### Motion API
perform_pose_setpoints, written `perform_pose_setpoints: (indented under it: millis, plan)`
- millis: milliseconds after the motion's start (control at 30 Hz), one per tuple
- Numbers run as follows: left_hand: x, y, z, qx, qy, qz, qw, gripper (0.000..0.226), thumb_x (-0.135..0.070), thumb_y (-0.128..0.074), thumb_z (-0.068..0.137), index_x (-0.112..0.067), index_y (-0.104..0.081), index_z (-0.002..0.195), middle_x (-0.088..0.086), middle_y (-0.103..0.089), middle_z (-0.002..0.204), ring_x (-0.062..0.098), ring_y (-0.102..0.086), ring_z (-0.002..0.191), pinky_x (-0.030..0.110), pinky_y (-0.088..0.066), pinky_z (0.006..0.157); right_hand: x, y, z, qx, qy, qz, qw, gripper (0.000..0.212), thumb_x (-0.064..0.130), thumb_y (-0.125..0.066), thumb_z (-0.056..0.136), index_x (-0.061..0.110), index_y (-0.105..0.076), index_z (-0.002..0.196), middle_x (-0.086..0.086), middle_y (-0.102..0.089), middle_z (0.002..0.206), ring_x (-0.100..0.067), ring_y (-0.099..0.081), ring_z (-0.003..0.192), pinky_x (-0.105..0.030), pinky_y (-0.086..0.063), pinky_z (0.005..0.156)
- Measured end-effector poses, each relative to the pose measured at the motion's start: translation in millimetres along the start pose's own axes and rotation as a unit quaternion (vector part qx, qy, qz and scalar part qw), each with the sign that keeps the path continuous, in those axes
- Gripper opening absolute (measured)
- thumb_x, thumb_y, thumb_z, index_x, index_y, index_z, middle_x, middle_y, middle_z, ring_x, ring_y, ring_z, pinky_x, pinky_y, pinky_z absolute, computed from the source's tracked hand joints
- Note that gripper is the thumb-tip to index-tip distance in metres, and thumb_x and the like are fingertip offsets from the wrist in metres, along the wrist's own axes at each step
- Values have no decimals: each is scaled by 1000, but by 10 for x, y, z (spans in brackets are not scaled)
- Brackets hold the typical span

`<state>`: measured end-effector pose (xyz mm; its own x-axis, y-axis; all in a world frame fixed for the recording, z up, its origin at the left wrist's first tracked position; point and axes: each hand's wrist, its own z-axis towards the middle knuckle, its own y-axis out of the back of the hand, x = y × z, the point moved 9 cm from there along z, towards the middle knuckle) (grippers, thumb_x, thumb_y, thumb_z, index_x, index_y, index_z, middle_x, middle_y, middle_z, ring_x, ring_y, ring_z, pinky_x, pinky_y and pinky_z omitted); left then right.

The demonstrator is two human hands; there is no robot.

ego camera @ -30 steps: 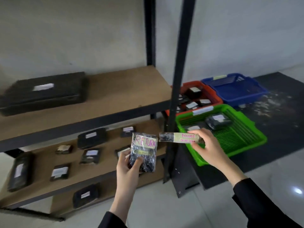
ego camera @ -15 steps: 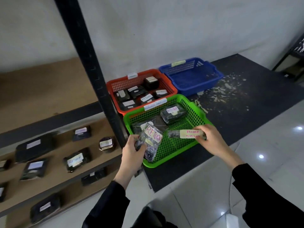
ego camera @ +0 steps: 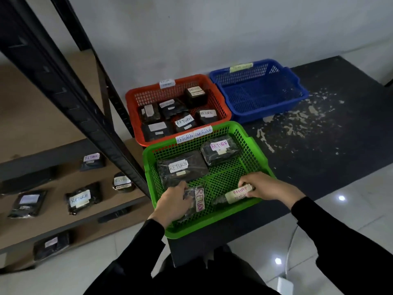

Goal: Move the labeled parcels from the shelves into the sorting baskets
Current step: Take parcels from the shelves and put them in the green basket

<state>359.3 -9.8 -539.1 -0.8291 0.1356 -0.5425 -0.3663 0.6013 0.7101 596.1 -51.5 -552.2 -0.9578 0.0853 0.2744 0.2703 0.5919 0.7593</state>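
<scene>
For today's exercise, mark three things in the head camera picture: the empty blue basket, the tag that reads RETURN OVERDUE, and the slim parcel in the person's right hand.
blue basket (ego camera: pixel 296 87): head view, its right wall.
RETURN OVERDUE tag (ego camera: pixel 194 134): head view, middle of the strip.
slim parcel (ego camera: pixel 235 195): head view, its pale label.

near basket (ego camera: pixel 251 145) in front of two far baskets (ego camera: pixel 217 92) side by side | shelf rack (ego camera: pixel 70 201) left of all, parcels on its boards | both hands inside near basket, each on a parcel, apparently low over its floor
</scene>
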Motion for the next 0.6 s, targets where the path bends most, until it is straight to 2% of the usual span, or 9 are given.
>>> perform_pose_setpoints:
  millis: [67,133,200,267,300,400,500,600]
  plan:
    - [38,-43,50,4,10,22,1000,32,-23,-48,93,-10,-49,121,6,-59,81,19,-53,62,28,-38,53,-39,-42,65,26,10,-9,1000,33,17,-67,85,27,-59,116,2,-59,121,-16,-56,104,-31,-46,83]
    - [76,-54,90,3,20,49,999,34,-21,-48,92,-7,-51,122,11,-58,104,24,-59,84,30,-45,67,-53,-81,131,46,24,-36,998,35,19,-68,85,27,-58,117,0,-58,122,-19,-56,106,-33,-46,86]
    - [96,-56,98,-5,31,88,996,33,-22,-48,93,-4,-54,120,12,-53,114,29,-57,102,35,-47,82,-18,-89,174,56,44,-66,995,35,20,-67,85,25,-57,119,0,-55,119,-21,-53,109,-31,-41,85]
    - [95,-86,88,-7,40,138,990,37,-25,-48,93,-4,-53,123,13,-54,119,30,-54,111,37,-46,90,3,-90,205,58,56,-72,994,35,21,-67,85,23,-57,119,0,-54,118,-21,-52,109,-32,-40,85]
    - [97,-111,80,-3,43,157,987,37,-26,-49,92,-6,-51,124,13,-57,117,29,-56,108,38,-47,88,5,-91,217,55,61,-72,994,35,21,-67,85,24,-57,118,0,-54,119,-21,-52,109,-33,-42,87]
    - [93,-163,40,-6,41,169,985,31,-26,-53,90,-14,-43,117,7,-60,97,22,-57,80,33,-45,64,31,-93,214,52,79,-78,993,34,24,-67,85,25,-57,118,1,-54,119,-19,-51,110,-32,-42,88]
    - [58,-142,21,-28,24,199,979,25,-25,-55,89,-16,-50,112,4,-54,104,25,-60,92,36,-50,69,55,-69,212,50,88,-74,992,38,27,-66,86,24,-58,123,4,-48,109,-16,-48,109,-28,-38,85]
    - [57,-127,32,-38,24,222,974,27,-26,-58,90,-14,-56,114,4,-53,111,24,-60,99,37,-53,79,53,-52,218,45,86,-54,994,37,25,-64,88,25,-57,124,2,-53,118,-17,-51,107,-30,-42,86]
